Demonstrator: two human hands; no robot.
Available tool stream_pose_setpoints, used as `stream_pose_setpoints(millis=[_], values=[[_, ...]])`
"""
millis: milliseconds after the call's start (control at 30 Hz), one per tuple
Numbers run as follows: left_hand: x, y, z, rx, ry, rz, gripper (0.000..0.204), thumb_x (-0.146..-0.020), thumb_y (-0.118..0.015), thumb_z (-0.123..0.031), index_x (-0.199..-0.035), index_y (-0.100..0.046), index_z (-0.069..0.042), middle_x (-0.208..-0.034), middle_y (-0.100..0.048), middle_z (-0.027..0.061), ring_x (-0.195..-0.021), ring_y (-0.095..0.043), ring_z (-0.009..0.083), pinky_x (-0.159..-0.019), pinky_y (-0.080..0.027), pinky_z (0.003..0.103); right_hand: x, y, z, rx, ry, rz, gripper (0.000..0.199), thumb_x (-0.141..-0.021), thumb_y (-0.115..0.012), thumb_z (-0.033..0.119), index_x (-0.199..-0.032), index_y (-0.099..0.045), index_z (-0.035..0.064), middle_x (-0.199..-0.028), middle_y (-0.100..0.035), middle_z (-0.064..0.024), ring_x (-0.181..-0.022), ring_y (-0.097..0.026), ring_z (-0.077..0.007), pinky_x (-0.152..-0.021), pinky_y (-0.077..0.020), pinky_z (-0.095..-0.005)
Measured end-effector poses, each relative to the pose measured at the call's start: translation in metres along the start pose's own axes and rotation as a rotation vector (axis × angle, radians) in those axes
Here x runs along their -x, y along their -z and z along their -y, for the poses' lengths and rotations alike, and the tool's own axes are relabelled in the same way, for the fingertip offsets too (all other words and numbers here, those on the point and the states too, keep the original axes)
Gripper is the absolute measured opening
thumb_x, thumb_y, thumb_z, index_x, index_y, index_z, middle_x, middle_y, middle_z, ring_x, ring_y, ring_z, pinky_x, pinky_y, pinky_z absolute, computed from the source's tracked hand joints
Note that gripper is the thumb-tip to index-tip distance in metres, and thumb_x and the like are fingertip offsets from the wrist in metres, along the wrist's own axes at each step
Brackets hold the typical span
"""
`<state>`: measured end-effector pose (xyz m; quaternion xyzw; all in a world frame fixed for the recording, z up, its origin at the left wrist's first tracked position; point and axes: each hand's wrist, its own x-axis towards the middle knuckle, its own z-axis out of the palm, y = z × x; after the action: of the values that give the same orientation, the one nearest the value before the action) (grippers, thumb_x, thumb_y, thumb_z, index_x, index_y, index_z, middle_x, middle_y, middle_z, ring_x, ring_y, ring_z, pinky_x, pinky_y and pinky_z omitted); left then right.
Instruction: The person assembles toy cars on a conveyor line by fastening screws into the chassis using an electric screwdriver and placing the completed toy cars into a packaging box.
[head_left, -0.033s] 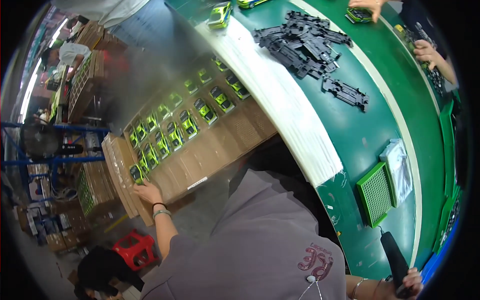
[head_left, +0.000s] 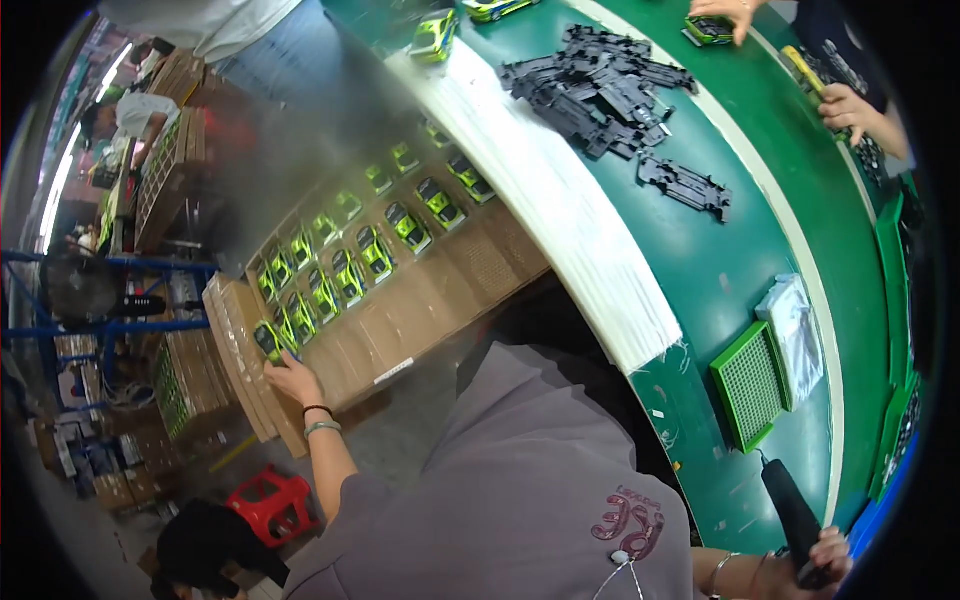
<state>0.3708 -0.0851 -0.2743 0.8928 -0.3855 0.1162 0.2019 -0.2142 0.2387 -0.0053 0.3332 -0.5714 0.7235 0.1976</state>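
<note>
My left hand point(head_left: 292, 381) is at the near left end of a cardboard sheet, its fingers closed round the near end of a green toy car point(head_left: 268, 342). Several more green toy cars point(head_left: 374, 252) with dark windows stand in rows on the cardboard point(head_left: 432, 308). At the lower right, my right hand point(head_left: 829, 558) grips a black electric screwdriver point(head_left: 791, 505). Its thin tip points up toward a green perforated tray point(head_left: 750, 388) on the green table point(head_left: 715, 490). Part of the right hand is hidden behind the tool.
Black toy car chassis point(head_left: 600, 90) lie heaped on the table, beside a white foam sheet point(head_left: 560, 190). A clear plastic bag point(head_left: 793, 340) lies by the tray. Across the table, a co-worker's hands point(head_left: 848, 110) hold a yellow tool and a toy car. A red stool point(head_left: 273, 505) stands lower left.
The toy car in my left hand has shifted slightly up and left. The co-worker's yellow tool now shows more plainly. My right hand and the screwdriver have hardly moved.
</note>
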Motion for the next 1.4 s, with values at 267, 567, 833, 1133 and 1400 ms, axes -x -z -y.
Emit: stream_pose_setpoints(millis=[267,567,833,1133,1400], values=[[0.074,0.099,-0.293,2.122,0.178,1.817,0.051,-0.091,-0.041,-0.031,-0.131,-0.039,0.001,-0.126,-0.047,0.0232,-0.101,-0.055,0.0350,-0.087,-0.044,0.048,0.015,-0.031,-0.006,0.227,-0.086,0.349,0.040,-0.088,-0.054,0.040,-0.081,-0.048,0.0014,-0.062,-0.049,-0.0072,-0.056,-0.047,-0.0181,-0.058,-0.0387,-0.0316],[0.187,0.145,-0.378,1.858,0.005,2.624,0.069,-0.088,-0.034,-0.061,-0.123,-0.047,-0.003,-0.107,-0.054,0.0188,-0.081,-0.052,0.0245,-0.065,-0.043,0.037,0.049,-0.026,-0.017,0.467,0.307,0.669,0.055,-0.086,-0.049,0.052,-0.067,-0.050,-0.0002,-0.060,-0.053,-0.0085,-0.055,-0.057,-0.0237,-0.058,-0.0499,-0.0380],[0.219,0.150,-0.388,1.676,-0.369,2.597,0.063,-0.069,-0.060,-0.014,-0.126,-0.039,0.003,-0.115,-0.049,0.0202,-0.103,-0.054,0.0352,-0.084,-0.048,0.047,0.135,-0.003,-0.014,1.020,0.197,0.743,0.051,-0.079,-0.051,0.056,-0.085,-0.057,0.0062,-0.098,-0.053,-0.0141,-0.098,-0.054,-0.0349,-0.088,-0.0416,-0.0526],[0.256,0.140,-0.385,1.581,-0.321,2.852,0.071,-0.088,-0.038,-0.059,-0.129,-0.039,0.000,-0.115,-0.049,0.0209,-0.096,-0.056,0.0323,-0.073,-0.049,0.041,0.155,0.021,0.023,1.268,-0.548,0.483,0.082,-0.057,-0.076,0.001,-0.131,-0.042,0.0109,-0.143,-0.025,-0.0186,-0.127,-0.032,-0.0389,-0.101,-0.0327,-0.0431],[0.280,0.161,-0.388,1.245,-0.320,2.969,0.066,-0.094,-0.020,-0.054,-0.125,-0.041,0.000,-0.109,-0.052,0.0172,-0.089,-0.058,0.0283,-0.075,-0.049,0.038,0.165,0.033,0.084,1.368,-0.900,0.520,0.018,-0.075,-0.067,0.013,-0.089,-0.065,0.0023,-0.076,-0.061,-0.0116,-0.067,-0.058,-0.0294,-0.060,-0.0445,-0.0380]])
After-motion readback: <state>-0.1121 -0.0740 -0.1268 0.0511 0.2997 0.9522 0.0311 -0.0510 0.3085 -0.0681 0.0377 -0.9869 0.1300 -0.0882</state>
